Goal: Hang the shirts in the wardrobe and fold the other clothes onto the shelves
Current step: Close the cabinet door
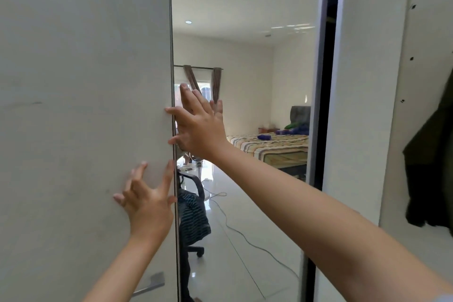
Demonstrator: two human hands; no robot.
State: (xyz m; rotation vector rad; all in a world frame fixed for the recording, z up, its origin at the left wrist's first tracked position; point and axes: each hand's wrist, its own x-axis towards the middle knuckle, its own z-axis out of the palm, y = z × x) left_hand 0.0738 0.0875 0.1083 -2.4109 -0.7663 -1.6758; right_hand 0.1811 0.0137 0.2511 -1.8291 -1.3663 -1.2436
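Nearest, low on the left, a metal handle [150,283] sits on the white door panel [81,105] close to its right edge. Above it the left hand [147,200] presses flat on that panel, fingers [137,174] spread and straight, gripping nothing, thumb at the panel's edge. Higher up, the right hand [199,127] lies open against the mirror door [245,56] just beside the same edge, fingers extended and splayed, holding nothing; its reflection meets it in the glass. Right of the mirror's grey frame, a narrow dark gap [329,81] runs top to bottom. Beyond that, the wardrobe [367,81] interior stands open, and a dark garment [427,167] hangs at the far right against its white inner wall. The mirror reflects a striped bed [272,146], an office chair [193,216] draped in striped cloth, and a cable [235,230] trailing over open floor.
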